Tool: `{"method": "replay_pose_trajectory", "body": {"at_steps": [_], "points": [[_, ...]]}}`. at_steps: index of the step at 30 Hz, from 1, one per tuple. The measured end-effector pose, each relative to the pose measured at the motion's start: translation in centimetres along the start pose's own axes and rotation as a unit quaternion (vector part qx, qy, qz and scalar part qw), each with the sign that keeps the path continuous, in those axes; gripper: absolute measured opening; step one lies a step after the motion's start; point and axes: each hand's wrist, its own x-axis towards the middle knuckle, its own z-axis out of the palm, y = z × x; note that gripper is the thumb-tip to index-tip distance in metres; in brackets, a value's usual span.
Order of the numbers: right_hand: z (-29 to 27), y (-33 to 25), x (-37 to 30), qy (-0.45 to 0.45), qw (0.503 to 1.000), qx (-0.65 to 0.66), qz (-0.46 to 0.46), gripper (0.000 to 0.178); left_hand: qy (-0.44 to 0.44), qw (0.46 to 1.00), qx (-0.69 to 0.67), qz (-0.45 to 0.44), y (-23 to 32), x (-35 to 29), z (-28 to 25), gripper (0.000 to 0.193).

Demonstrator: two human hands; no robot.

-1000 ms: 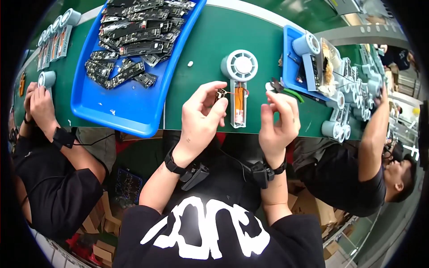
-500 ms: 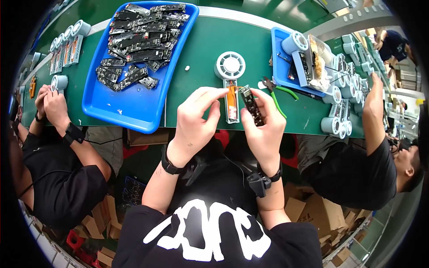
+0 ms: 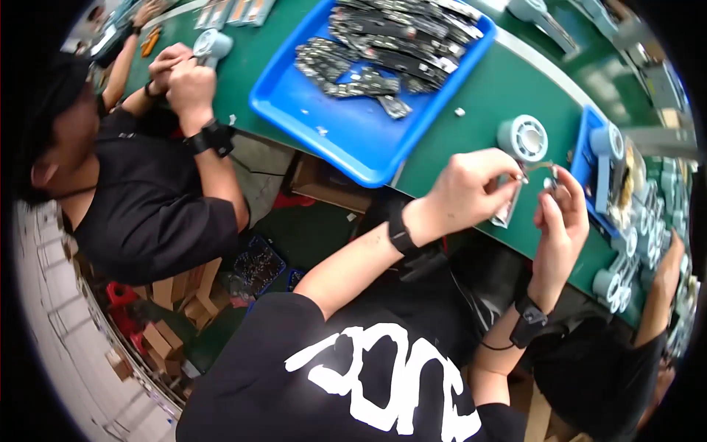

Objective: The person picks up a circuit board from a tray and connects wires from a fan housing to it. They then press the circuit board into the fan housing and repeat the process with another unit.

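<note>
A pale blue handheld fan (image 3: 522, 138) lies on the green bench with its round head pointing away from me. Its handle (image 3: 507, 213) is partly covered by my left hand (image 3: 475, 193). The thumb and forefinger of that hand are pinched on a thin wire (image 3: 541, 166) by the handle's top. My right hand (image 3: 563, 221) is closed just to the right, its fingertips around a small circuit board (image 3: 551, 183). Only an end of the board shows; the fingers and blur hide the rest.
A blue tray (image 3: 366, 166) heaped with circuit boards (image 3: 398, 44) stands left of the fan. To the right are a smaller blue tray (image 3: 587, 151) and several more fans (image 3: 608, 283). A co-worker's hands (image 3: 188, 81) hold a fan at the left; another person's arm (image 3: 666, 276) reaches in at right.
The view has swung left and tilted, so everything sits farther right. The circuit board in my right hand has turned and is now mostly hidden. Both hands stay close to the fan's wires.
</note>
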Motion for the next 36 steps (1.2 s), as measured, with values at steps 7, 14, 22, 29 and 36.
{"method": "replay_pose_trajectory", "body": {"at_steps": [7,14,22,29,36], "points": [[-1.4,2.1,-0.6,0.035,0.993,0.109,0.041,0.045,0.031,0.976,-0.176,-0.123,-1.6,0.7,3.3,0.009],[0.0,3.4,0.4,-0.002,0.993,0.089,0.072,0.048,-0.007,1.0,0.001,-0.027,-1.9,2.5,1.8,0.011],[-0.4,4.8,-0.2,-0.009,0.994,0.1,0.041,0.045,-0.012,0.995,0.091,0.051,-2.0,3.1,2.4,0.014],[-0.5,5.5,-0.7,-0.013,0.996,0.083,0.022,0.045,-0.012,0.983,0.125,0.132,-2.4,3.0,2.3,0.015],[0.4,5.6,-1.3,0.006,0.998,0.057,0.004,0.045,-0.022,0.975,0.167,0.144,-1.7,2.7,1.9,0.014]]}}
